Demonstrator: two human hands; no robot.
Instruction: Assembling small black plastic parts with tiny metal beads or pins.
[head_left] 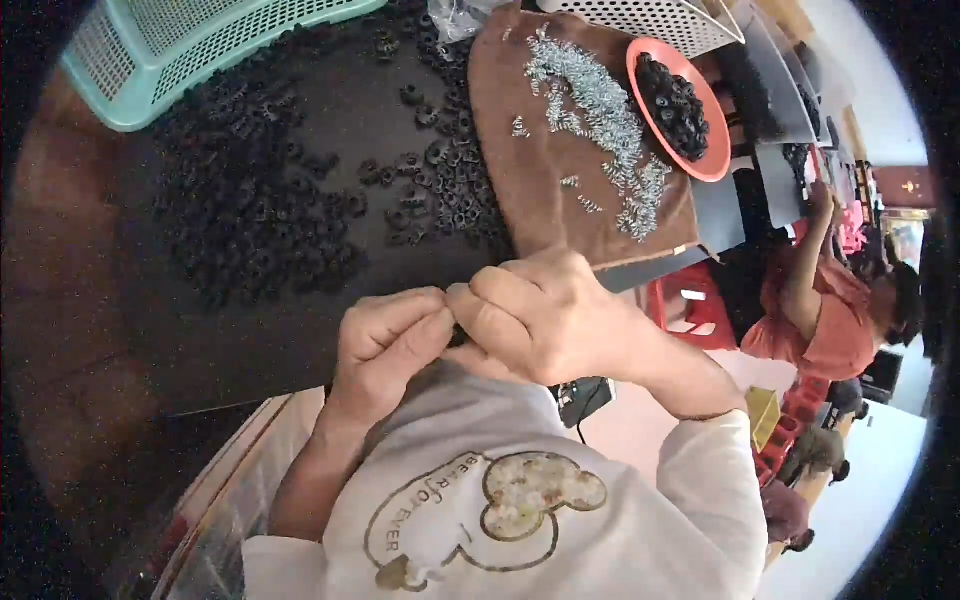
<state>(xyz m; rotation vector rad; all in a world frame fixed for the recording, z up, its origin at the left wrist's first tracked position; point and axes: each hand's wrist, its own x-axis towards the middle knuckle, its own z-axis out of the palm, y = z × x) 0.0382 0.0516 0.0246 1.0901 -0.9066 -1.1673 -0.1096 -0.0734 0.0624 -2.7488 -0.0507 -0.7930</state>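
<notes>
My left hand (392,345) and my right hand (530,315) meet at the table's near edge, in front of my shirt. The fingers of both are pinched together, tip to tip. A small dark part shows between them, mostly hidden by the fingers; its kind cannot be made out. Beyond my hands, many small black ring-shaped parts (260,200) lie spread over the dark tabletop. On a brown cloth (520,190) to the right, a long pile of small metal springs (600,110) is scattered. More black parts (675,105) fill an orange-red plate (712,165) beside the springs.
A green perforated basket (122,110) stands at the far left, a white perforated basket (660,25) at the far right. A clear plastic bag (458,15) lies between them. Red bins (690,310) stand to my right, where a person in an orange-red shirt (825,320) sits.
</notes>
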